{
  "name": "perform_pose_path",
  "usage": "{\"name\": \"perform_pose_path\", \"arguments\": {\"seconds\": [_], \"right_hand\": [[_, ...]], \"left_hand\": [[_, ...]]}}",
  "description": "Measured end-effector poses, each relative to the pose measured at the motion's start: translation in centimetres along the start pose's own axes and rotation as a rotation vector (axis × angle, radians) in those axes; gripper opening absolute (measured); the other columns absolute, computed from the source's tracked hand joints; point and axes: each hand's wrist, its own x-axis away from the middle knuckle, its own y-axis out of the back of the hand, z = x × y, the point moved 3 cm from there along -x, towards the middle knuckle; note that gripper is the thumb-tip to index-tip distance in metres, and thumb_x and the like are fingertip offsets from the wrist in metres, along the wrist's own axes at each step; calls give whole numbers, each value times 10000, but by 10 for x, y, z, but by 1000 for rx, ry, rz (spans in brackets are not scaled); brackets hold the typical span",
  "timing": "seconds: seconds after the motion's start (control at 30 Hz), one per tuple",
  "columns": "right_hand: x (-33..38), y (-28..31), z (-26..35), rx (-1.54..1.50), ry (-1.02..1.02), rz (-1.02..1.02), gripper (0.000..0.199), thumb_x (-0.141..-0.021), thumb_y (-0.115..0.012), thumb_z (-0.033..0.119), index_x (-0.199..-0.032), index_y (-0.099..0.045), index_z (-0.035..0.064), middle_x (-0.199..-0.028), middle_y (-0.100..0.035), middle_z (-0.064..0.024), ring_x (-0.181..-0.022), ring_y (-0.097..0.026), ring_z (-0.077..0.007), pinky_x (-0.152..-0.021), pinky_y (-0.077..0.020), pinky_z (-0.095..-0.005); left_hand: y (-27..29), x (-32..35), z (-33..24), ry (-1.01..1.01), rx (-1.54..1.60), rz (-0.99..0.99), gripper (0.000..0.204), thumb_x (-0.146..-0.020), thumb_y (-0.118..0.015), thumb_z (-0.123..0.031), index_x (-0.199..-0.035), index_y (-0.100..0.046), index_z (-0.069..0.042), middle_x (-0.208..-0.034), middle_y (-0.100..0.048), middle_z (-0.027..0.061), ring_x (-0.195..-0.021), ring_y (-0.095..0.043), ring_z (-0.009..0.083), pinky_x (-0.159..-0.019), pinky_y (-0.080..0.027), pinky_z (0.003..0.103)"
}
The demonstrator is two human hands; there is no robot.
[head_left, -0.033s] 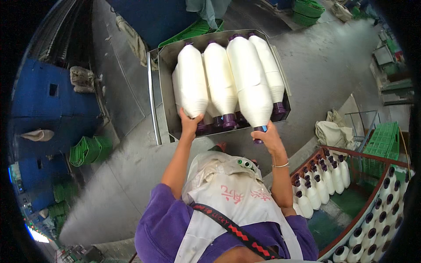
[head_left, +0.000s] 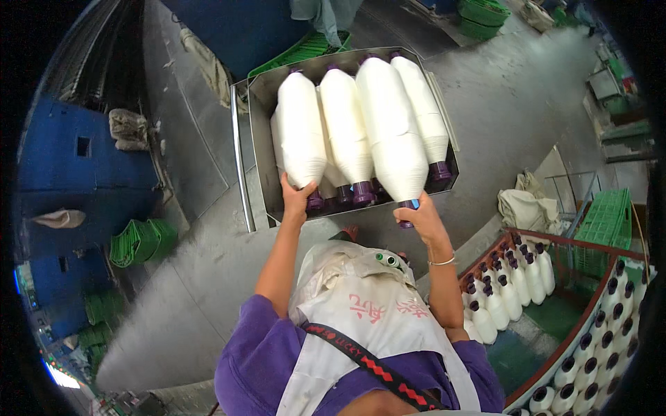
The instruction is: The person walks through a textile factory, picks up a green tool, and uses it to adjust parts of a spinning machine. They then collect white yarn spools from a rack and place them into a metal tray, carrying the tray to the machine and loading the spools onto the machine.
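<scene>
Large white yarn bobbins with purple tube ends lie side by side in a metal bin (head_left: 257,152) in front of me. My right hand (head_left: 423,216) is closed around the purple lower end of one yarn bobbin (head_left: 392,121), which sticks out over the bin's near edge. At the left, my left hand (head_left: 297,197) grips the tapered lower end of another yarn bobbin (head_left: 301,128); part of its tube is hidden by the fingers. Between these two lies a third bobbin (head_left: 345,121), and a further bobbin (head_left: 424,111) rests at the right side. More purple ends show underneath.
A metal rail (head_left: 241,159) runs along the bin's left side. At lower right stands a red-framed cart (head_left: 590,308) with rows of upright bobbins (head_left: 510,291). Green crates (head_left: 607,218) and a pale cloth sack (head_left: 527,208) are beyond it. Blue machine panels (head_left: 62,152) stand left.
</scene>
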Motion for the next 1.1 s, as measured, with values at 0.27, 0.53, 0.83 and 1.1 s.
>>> {"name": "perform_pose_path", "arguments": {"seconds": [0.27,0.53,0.83,1.1], "right_hand": [[-21,-79,3,370,-15,-11,560,-673,-723,223,-1086,-467,-54,-919,-628,-201,-818,-637,-321,-734,-506,-384],[-38,-143,-1,479,633,118,480,-741,-691,286,-1109,-570,3,-938,-647,-167,-842,-625,-350,-744,-495,-385],[49,45,-108,118,255,-473,351,-726,-705,246,-996,-629,35,-834,-699,-105,-741,-672,-238,-661,-509,-358],[175,208,-386,-506,-79,-1169,227,-767,-723,89,-936,-592,12,-794,-662,-84,-691,-632,-152,-589,-500,-293]], "left_hand": [[43,6,-27,166,184,131,514,-874,-631,-164,-1307,-407,-4,-1128,-568,152,-1048,-577,263,-874,-492,362],[33,45,-76,-563,-785,83,616,-804,-680,-198,-1308,-427,48,-1295,-454,196,-1206,-435,329,-1060,-299,427],[-167,107,-55,-885,-749,842,390,-853,-660,-182,-1165,-543,20,-1170,-538,156,-1092,-505,280,-963,-390,389],[-351,177,158,-509,-1067,1656,340,-776,-586,48,-1110,-599,-15,-995,-637,141,-926,-621,252,-827,-480,338]]}}
